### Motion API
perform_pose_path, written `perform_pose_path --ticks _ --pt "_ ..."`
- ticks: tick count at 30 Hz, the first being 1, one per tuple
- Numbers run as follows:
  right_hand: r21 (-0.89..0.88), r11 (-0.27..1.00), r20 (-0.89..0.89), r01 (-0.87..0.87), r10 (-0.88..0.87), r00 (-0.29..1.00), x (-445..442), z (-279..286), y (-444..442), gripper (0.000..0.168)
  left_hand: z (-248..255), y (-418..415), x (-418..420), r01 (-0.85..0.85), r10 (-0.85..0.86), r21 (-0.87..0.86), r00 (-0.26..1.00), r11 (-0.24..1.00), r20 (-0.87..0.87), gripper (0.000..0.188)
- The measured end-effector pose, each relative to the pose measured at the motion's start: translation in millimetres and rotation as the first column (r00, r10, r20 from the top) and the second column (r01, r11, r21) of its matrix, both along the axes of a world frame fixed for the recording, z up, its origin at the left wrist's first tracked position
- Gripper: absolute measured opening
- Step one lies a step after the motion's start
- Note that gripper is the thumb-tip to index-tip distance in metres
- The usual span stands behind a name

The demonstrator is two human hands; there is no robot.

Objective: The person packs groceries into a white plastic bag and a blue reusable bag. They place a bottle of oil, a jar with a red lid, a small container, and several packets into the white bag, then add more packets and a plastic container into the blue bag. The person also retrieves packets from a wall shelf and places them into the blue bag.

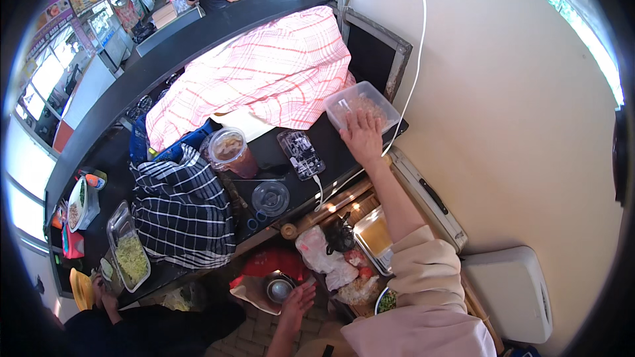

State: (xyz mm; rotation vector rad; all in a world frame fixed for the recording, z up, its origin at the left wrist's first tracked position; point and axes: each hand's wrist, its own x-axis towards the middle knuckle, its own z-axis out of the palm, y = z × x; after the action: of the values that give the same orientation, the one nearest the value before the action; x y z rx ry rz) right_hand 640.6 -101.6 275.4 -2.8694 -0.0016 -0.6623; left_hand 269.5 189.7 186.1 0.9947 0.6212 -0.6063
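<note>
My right hand [363, 134] reaches to a translucent plastic container [347, 93] at the right end of the black counter. Its fingers lie flat over the near part of the container, above brownish contents that I cannot identify. Whether a lid lies under the fingers is unclear. Lower down, my left hand [296, 302] is held with fingers apart and nothing in it. Just left of that hand, a round metal vessel [279, 289] sits in an open bag with a red and tan lining [250, 291].
A phone [301, 154] charges by a cable beside a plastic cup of brown drink [232, 151]. Checked cloths [183, 208] cover things. A tray of shredded cabbage [131, 258] stands left, near a co-worker's hands [105, 295]. Plastic bags [327, 258] fill a lower bamboo shelf [337, 202].
</note>
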Motion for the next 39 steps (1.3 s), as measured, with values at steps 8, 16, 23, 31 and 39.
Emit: perform_pose_path --ticks 8,16,23,31,39 --pt "0.001 0.995 0.158 -0.101 0.099 0.982 35 -15 -27 0.054 -2 -12 13 0.078 -0.078 -0.012 0.996 0.997 -0.033 0.043" --pt "0.040 0.995 0.173 -0.096 0.087 0.981 37 -6 -37 0.060 3 -7 10 0.064 -0.064 -0.013 0.998 0.998 -0.017 0.045" --pt "0.279 0.926 0.445 -0.255 0.111 0.889 -117 13 22 0.045 18 -26 16 0.167 -0.164 0.064 0.985 0.984 -0.046 0.043" --pt "0.452 0.808 -0.448 0.377 -0.160 0.880 -497 -59 -4 0.029 27 -69 7 0.464 -0.461 -0.012 0.882 0.886 0.096 0.045" --pt "0.144 0.426 -0.401 0.893 -0.800 0.446 -810 -28 -12 0.043 4 -110 -56 0.753 -0.753 0.046 0.650 0.656 0.099 0.048"
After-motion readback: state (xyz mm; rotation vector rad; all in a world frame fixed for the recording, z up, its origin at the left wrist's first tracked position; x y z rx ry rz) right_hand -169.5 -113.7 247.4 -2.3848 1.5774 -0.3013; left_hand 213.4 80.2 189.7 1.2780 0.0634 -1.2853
